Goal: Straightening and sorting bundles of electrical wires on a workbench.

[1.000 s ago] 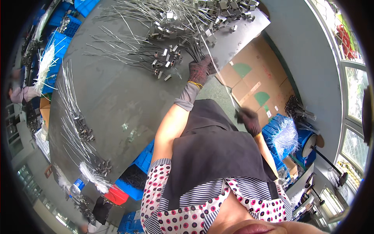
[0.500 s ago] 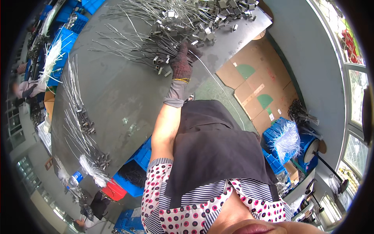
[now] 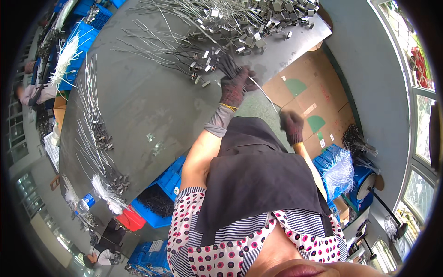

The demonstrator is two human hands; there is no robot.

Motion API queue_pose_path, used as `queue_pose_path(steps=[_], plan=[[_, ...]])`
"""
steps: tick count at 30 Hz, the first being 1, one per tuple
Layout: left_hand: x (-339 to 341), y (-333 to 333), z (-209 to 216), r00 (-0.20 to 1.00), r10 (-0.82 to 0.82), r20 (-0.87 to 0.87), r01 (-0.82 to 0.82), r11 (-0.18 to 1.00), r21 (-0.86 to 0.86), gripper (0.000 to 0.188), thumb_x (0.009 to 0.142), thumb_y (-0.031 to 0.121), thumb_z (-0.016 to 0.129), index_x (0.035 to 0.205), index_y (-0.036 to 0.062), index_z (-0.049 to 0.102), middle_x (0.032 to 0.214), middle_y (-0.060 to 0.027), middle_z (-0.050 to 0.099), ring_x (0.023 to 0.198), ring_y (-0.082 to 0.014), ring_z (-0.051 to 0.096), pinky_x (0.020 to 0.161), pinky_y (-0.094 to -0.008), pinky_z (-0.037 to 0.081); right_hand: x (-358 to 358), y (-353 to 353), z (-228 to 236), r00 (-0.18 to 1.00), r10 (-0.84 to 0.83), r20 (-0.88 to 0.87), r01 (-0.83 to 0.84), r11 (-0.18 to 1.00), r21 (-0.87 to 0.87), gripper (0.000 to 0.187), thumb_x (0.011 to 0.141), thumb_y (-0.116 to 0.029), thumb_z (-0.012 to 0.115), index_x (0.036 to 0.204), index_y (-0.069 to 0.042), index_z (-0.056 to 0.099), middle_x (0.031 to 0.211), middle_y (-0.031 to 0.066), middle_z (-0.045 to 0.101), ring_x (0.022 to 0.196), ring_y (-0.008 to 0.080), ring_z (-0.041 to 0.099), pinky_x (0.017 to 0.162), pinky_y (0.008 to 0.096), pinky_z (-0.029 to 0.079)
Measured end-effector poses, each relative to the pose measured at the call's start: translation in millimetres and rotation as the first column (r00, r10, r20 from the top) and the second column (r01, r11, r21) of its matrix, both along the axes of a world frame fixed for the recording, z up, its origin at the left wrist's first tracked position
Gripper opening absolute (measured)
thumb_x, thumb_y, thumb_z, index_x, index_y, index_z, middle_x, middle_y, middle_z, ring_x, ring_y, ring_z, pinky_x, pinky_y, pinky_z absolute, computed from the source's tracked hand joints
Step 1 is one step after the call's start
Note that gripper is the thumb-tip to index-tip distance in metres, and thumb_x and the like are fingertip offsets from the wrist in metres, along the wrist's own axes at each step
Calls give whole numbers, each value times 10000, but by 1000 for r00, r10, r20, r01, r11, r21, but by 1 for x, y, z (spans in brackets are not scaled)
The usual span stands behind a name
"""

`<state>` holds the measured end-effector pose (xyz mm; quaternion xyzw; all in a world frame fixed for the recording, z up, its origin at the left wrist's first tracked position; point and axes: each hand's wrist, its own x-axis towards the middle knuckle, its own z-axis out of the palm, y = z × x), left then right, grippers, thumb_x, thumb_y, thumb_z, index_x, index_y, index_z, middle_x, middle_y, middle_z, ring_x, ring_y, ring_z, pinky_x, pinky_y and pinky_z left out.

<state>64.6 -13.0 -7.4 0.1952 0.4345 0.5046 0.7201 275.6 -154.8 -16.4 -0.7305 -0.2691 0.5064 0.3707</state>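
Note:
My left hand (image 3: 234, 87), in a dark red and grey knit glove, is closed round a bundle of dark cables (image 3: 227, 64) above the table's near edge. The bundle's connector ends, small metal-cased blocks, lie to the left of that hand. A thin white strand (image 3: 264, 93) runs taut from the left hand down to my right hand (image 3: 293, 126), gloved alike and closed on the strand's other end. The right hand is beyond the table edge, in front of my dark apron (image 3: 258, 171). Where the strand meets the bundle is hidden by the left fingers.
A grey metal table (image 3: 138, 106) bears a large pile of wires with metal-cased connectors (image 3: 258, 32) at the far side. Thinner bundles (image 3: 94, 120) lie along its left. Blue crates (image 3: 159, 198) stand below the edge; flattened cardboard (image 3: 300, 92) and a crate of white strands (image 3: 339, 171) are at right.
My left hand has drawn nearer and a little right with the cable bundle. My right hand, hidden before, has come into view at the right, holding the white strand.

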Motion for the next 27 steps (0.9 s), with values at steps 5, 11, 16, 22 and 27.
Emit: queue_pose_path(steps=[5, 11, 16, 22, 27], plan=[[5, -8, -7, 959, -141, -245, 156, 987, 44, 245, 969, 254, 653, 1070, 45, 731, 935, -33, 741, 735, -106, 672, 627, -226, 520, -65, 115, 38, 994, 100, -47, -89, 976, 198, 521, 1004, -463, 477, 1134, 25, 603, 905, 127, 660, 711, 200, 641, 511, 311, 503], [-21, 17, 22, 746, -124, -654, 310, 934, 177, 175, 951, 121, 625, 1084, 42, 706, 895, -8, 729, 754, -78, 653, 643, -247, 506, -109, 191, 24, 895, 298, 333, -396, 873, 283, 566, 997, -490, 469, 1187, 30, 588, 1041, 230, 671, 907, 356, 667, 745, 436, 541], [-71, 50, -23, 401, 300, -865, 511, 711, 484, 215, 940, 124, 574, 1105, 56, 693, 870, -95, 728, 779, -199, 704, 663, -297, 535, -144, 225, 54, 666, 410, 623, -606, 784, 132, 481, 942, -473, 548, 1123, -33, 617, 1025, 233, 642, 929, 417, 630, 845, 493, 500], [-110, 59, -6, 384, -55, -922, 51, 998, -38, 543, 861, 531, 660, 952, 0, 724, 863, -193, 728, 808, -387, 699, 713, -435, 530, -135, 277, 38, 249, 59, 967, -526, 846, 83, 329, 820, -286, 660, 1095, -107, 681, 1238, 117, 609, 1167, 348, 547, 931, 494, 422], [-120, 52, -16, 622, -60, -780, -6, 997, -81, 413, 882, 446, 705, 960, 42, 737, 791, -113, 718, 677, -226, 679, 568, -362, 523, -119, 289, 21, 201, 80, 976, -569, 821, 50, 286, 777, -218, 672, 1046, -126, 701, 1155, 94, 659, 1116, 354, 574, 924, 503, 428]])
